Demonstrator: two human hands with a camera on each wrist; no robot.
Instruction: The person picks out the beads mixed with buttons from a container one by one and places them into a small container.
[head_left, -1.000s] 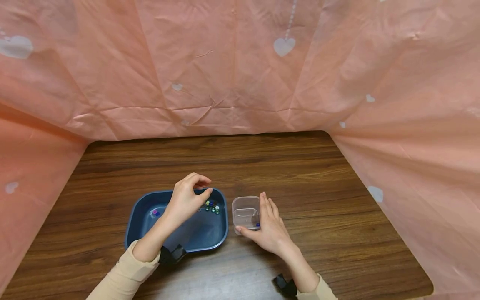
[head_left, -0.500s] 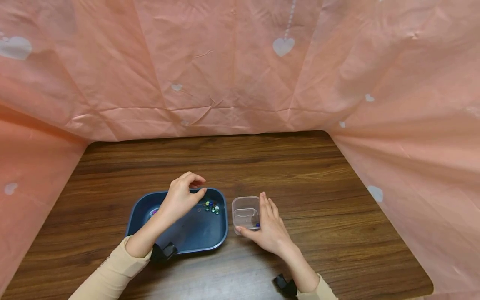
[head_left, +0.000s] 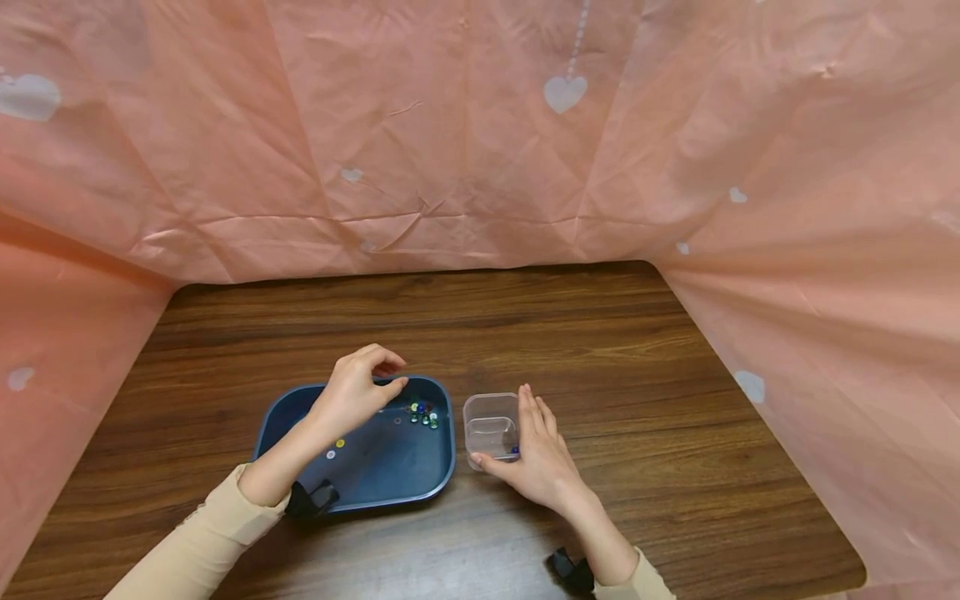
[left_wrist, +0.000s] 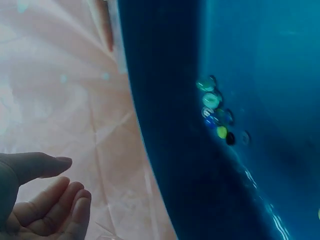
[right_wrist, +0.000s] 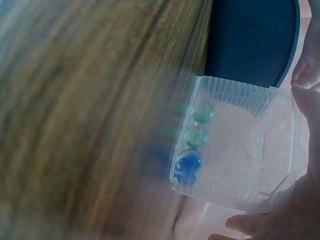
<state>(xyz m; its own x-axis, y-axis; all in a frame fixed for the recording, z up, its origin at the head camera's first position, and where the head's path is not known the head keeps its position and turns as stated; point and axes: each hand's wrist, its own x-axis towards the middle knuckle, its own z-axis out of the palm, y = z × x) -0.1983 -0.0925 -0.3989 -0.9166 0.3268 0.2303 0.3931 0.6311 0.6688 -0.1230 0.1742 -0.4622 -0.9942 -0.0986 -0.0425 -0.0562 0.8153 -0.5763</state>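
Observation:
My left hand (head_left: 351,396) hovers over the blue tray (head_left: 405,471), thumb and loosely bent fingers apart with nothing between them. Glass marbles (head_left: 424,415), green and blue, cluster with small button-like discs in the tray's far right corner. A yellow disc (head_left: 340,443) and a white disc (head_left: 331,455) lie near my left forearm. Just right of the tray, my right hand (head_left: 543,462) holds a clear plastic box (head_left: 491,407), thumb at its near side and fingers along its right wall. Inside, the right wrist view shows green marbles (right_wrist: 196,136) and blue marbles (right_wrist: 189,161).
Everything stands on a brown wood-grain table (head_left: 660,433). A pink cloth with white hearts (head_left: 465,150) hangs around its back and sides. Black camera straps (head_left: 307,498) sit on both wrists.
My left hand has drifted left over the tray, uncovering the yellow and white discs; the forearm now hides the pink and blue pieces at left. The right hand and box stay put.

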